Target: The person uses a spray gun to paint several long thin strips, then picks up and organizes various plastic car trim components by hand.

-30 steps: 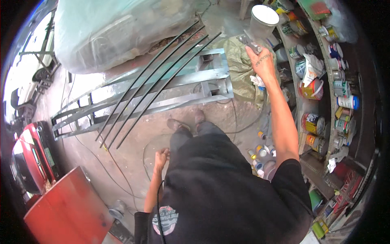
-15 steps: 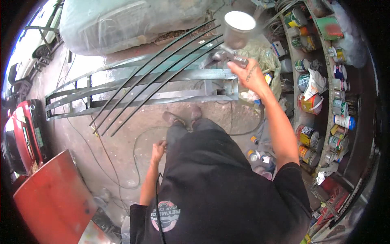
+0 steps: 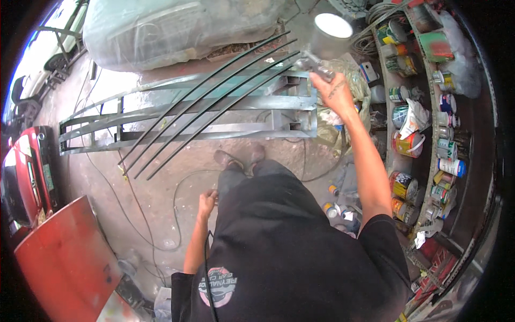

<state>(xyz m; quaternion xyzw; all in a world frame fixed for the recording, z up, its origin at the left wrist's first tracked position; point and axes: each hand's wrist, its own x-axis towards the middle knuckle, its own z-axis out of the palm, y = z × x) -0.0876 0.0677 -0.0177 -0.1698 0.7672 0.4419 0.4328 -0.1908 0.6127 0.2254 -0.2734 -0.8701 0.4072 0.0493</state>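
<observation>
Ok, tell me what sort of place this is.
Probably a vehicle paint or body workshop: the right hand holds what looks like a grey metal spray gun with a round, white-topped cup, multicoloured cylindrical cans crowd the right side, and a glossy red car stands at the left.

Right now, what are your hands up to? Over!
Right hand gripping spray gun. Left hand low, looks empty. Four black rods crossing metal frame. Dark hose on floor.
</observation>
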